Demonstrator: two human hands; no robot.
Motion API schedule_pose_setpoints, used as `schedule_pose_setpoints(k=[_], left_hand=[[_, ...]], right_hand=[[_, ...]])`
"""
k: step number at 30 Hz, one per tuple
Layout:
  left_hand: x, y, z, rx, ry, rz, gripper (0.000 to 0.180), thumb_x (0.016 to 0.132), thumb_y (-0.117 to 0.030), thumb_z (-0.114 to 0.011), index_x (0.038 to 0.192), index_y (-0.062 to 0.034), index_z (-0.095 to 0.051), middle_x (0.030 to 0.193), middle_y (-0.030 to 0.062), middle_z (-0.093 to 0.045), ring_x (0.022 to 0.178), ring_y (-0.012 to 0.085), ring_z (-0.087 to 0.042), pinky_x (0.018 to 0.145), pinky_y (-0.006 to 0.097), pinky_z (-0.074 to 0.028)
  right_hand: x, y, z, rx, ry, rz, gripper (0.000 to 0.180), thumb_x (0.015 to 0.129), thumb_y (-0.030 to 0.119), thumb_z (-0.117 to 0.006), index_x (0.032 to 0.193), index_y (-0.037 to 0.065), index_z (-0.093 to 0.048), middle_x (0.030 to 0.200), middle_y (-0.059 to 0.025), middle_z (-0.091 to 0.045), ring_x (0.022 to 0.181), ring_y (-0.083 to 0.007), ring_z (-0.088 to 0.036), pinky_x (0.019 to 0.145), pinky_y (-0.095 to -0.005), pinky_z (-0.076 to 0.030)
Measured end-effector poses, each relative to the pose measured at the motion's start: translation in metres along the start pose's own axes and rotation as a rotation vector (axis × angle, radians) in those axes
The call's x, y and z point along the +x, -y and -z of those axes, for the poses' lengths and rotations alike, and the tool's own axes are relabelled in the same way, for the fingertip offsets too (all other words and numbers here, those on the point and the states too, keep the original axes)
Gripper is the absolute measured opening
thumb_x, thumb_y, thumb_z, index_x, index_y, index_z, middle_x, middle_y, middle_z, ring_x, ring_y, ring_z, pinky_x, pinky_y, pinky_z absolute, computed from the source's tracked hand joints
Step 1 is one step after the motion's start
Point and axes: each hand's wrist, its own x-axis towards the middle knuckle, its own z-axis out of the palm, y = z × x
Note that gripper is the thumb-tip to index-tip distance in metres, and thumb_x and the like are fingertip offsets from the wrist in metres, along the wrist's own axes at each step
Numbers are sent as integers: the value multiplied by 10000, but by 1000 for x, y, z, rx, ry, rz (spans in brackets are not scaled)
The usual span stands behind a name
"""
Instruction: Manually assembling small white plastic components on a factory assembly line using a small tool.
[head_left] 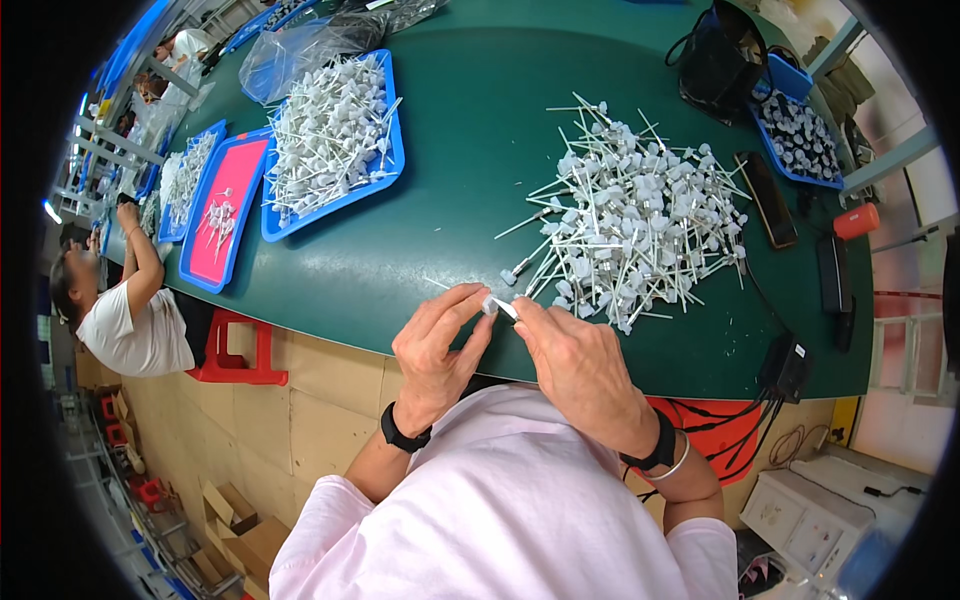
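Just over the table's near edge, my left hand [437, 342] pinches a small piece with a pale grey-white block head [490, 304]. A thin pale stem [437, 284] sticks out past its fingers. My right hand [580, 362] meets it fingertip to fingertip, closed on a small white and dark item [507, 309] against that head. What kind of item this is, the fingers hide. Right beyond my right hand lies a large heap of white-headed thin-stemmed pieces [640, 215]. One loose piece [511, 276] rests at the heap's near left edge.
Left on the green table [460, 130] stand a blue tray [395, 150] of similar pieces and a blue tray with a pink base [233, 165]. A phone [766, 200], black bag [722, 62] and black box with cables [785, 368] lie right. Another person [135, 320] sits left.
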Motion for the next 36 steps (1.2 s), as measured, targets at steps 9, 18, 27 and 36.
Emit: schedule_pose_setpoints(k=[9,18,27,36], left_hand=[[-6,8,-2,-428,68,266,252,770,43,-736,1014,-6,-696,1063,130,-709,967,217,-681,851,311,-530],[-7,7,-2,-596,82,361,238,776,32,-730,1009,-18,-719,1067,127,-714,1036,231,-666,911,334,-504],[-12,11,-1,-623,143,327,292,799,107,-681,1078,22,-683,1174,173,-649,1119,240,-620,986,347,-498],[-13,3,-4,-777,99,441,251,835,83,-669,1081,31,-676,1181,182,-641,1096,228,-621,977,342,-499]], right_hand=[[7,-17,6,546,163,-221,171,969,135,-566,1026,-12,-634,606,-109,-582,516,-219,-582,494,-354,-447],[13,-29,17,1000,462,-450,235,1024,177,-493,1056,6,-651,575,31,-500,459,-28,-421,425,-220,-335],[9,-30,16,1238,547,-506,270,1054,221,-439,1068,5,-601,557,43,-442,396,-10,-359,362,-185,-269],[1,-19,13,1200,437,-484,272,1060,237,-436,1077,13,-588,545,41,-445,396,-11,-361,373,-194,-272]])
